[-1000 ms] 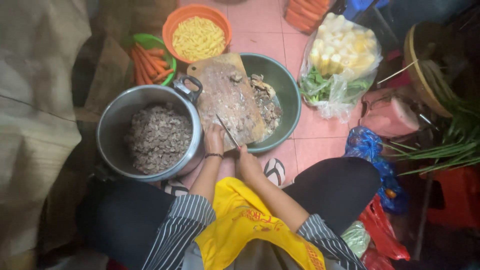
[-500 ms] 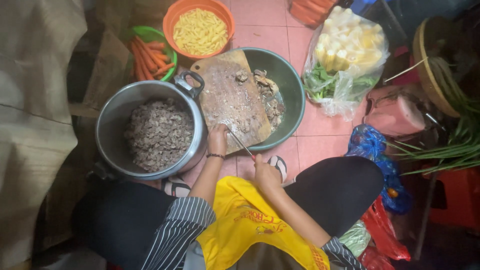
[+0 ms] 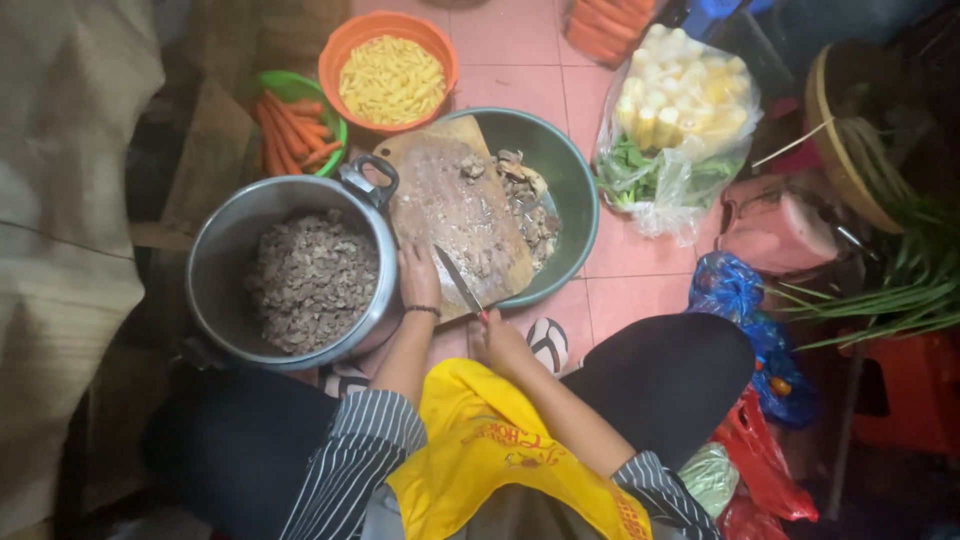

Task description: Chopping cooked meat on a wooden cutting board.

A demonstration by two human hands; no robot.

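A wooden cutting board (image 3: pixel 450 205) lies across a green basin (image 3: pixel 570 180) that holds chopped brown pieces (image 3: pixel 530 210). My left hand (image 3: pixel 418 278) rests flat on the near end of the board, a dark band on its wrist. My right hand (image 3: pixel 498 342) grips a knife (image 3: pixel 458 278) by the handle, its blade lying across the board's near edge beside my left hand. Left of the board stands a large metal pot (image 3: pixel 225 260) filled with chopped brown bits (image 3: pixel 312 278).
An orange bowl of yellow pieces (image 3: pixel 390 75) and a green bowl of carrots (image 3: pixel 295 125) sit behind the pot. A clear bag of pale and green vegetables (image 3: pixel 675 120), a pink bag (image 3: pixel 775 230), a blue bag (image 3: pixel 735 295) and green stalks (image 3: pixel 890 290) crowd the right side.
My right hand drew back toward me with the knife. The view shifted slightly; my left hand stayed on the board.
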